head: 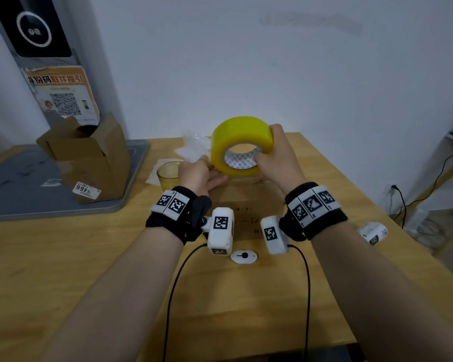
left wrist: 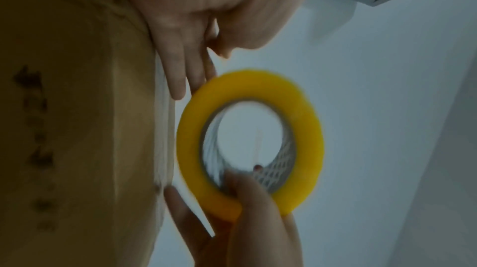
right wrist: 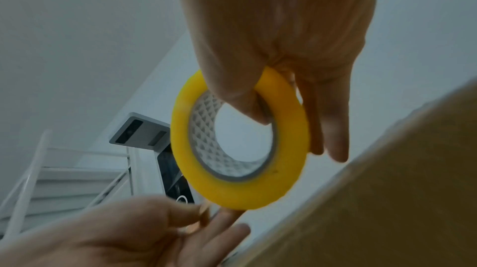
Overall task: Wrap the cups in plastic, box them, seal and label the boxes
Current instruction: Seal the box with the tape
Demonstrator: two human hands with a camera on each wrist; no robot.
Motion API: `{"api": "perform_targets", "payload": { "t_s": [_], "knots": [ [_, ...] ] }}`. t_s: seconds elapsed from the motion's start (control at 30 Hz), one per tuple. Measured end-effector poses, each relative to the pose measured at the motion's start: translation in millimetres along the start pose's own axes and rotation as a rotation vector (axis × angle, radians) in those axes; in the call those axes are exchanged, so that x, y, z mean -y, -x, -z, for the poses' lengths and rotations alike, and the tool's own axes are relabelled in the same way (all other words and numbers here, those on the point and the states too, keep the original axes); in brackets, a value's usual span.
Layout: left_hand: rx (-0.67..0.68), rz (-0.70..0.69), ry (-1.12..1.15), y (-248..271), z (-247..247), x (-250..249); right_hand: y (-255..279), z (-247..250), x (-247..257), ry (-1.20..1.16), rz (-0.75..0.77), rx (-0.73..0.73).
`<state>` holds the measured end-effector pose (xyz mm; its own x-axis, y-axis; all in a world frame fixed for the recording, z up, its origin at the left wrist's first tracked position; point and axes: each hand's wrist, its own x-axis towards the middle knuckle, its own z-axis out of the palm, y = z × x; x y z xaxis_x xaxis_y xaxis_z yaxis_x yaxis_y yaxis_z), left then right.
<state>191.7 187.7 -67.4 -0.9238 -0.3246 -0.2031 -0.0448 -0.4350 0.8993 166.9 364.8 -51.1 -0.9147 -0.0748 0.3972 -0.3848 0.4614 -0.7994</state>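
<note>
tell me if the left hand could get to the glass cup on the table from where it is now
Probably yes. The glass cup stands just left of the left hand with nothing between them. But that hand's fingers seem busy at the tape roll held by the right hand, so it would have to let go first.

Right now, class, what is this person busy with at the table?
A person is at the sealing step. The right hand holds a yellow roll of packing tape above a closed cardboard box, thumb hooked through the core. The left hand reaches to the roll's lower edge, seemingly picking at the tape end; whether any is pulled free cannot be told. A glass cup stands unwrapped beside the box, and a second, open box sits further left.
</note>
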Motion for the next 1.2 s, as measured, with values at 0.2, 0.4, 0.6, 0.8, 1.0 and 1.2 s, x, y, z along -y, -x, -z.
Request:
{"api": "perform_targets", "payload": {
  "t_s": [0.2,0.4,0.6,0.8,1.0,1.2],
  "knots": [
    [0.078,-0.048,-0.059,2,18,-5,-1,8,-4,0.087,-0.039,-0.056],
    [0.078,-0.028,-0.05,-1,26,-7,-1,-1,-20,-0.036,-0.213,-0.053],
    [0.074,-0.038,-0.053,-7,27,-3,-7,-12,-22,0.112,-0.217,-0.014],
    [0.046,-0.083,-0.089,-4,17,-5,-9,3,-5,0.124,-0.171,-0.113],
    [0.072,-0.11,-0.411,-12,14,1,6,12,-18,0.301,-0.164,-0.127],
    [0.139,-0.133,-0.645,-5,10,-18,10,9,-30,0.203,-0.219,-0.108]
  ]
}}
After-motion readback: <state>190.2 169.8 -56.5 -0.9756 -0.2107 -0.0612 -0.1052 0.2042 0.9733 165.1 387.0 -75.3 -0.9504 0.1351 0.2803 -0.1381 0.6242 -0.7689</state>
